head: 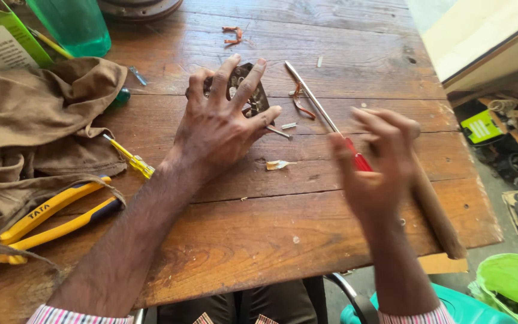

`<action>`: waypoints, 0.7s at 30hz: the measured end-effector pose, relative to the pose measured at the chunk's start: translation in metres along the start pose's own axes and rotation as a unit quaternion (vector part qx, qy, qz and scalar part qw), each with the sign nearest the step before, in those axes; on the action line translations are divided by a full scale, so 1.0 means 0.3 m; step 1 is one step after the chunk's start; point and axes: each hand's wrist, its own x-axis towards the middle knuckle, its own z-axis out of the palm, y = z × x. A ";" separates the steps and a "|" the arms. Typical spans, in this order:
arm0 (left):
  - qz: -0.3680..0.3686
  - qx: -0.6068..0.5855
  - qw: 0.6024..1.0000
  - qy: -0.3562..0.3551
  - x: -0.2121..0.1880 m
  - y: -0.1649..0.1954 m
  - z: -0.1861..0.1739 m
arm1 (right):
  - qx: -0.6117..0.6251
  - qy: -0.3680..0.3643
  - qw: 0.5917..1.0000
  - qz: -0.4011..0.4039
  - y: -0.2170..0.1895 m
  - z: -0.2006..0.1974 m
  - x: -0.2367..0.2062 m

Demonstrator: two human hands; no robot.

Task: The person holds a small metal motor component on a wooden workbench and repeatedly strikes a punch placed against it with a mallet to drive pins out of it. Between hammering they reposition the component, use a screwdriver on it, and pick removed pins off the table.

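Here, worn wooden table (343, 48) (cluttered floor (511, 150) beside).

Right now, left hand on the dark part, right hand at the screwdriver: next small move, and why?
Probably close the right hand on the red-handled screwdriver. Its fingers are spread and blurred over the handle, so the grip is unclear, and its shaft lies flat on the wooden table. The left hand already rests on the dark metal part.

On the bench (259, 240), the left hand (220, 129) rests on a metal plate (253, 96) at centre, with the screwdriver (325, 117) lying just to its right, under the right hand (379, 168). A cloth (31, 126) lies at the left edge, with pliers (49, 219) partly under it and a small tester screwdriver (130, 157) between cloth and left hand.
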 end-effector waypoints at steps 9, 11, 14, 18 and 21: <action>-0.012 -0.019 1.000 0.009 0.002 0.003 -0.008 | -0.348 -0.202 0.890 0.214 0.261 -0.352 -0.223; -0.010 -0.024 0.999 0.022 0.001 0.006 -0.010 | -0.343 -0.213 0.887 0.225 0.275 -0.367 -0.221; -0.011 -0.032 0.999 0.032 0.000 0.011 -0.011 | -0.299 -0.215 0.895 0.252 0.226 -0.381 -0.183; -0.010 -0.026 0.999 0.042 -0.002 0.010 -0.019 | -0.064 -0.186 0.895 0.400 0.044 -0.370 -0.144; -0.007 -0.019 0.999 0.049 -0.002 0.008 -0.027 | 0.188 -0.114 0.862 0.457 -0.106 -0.284 -0.153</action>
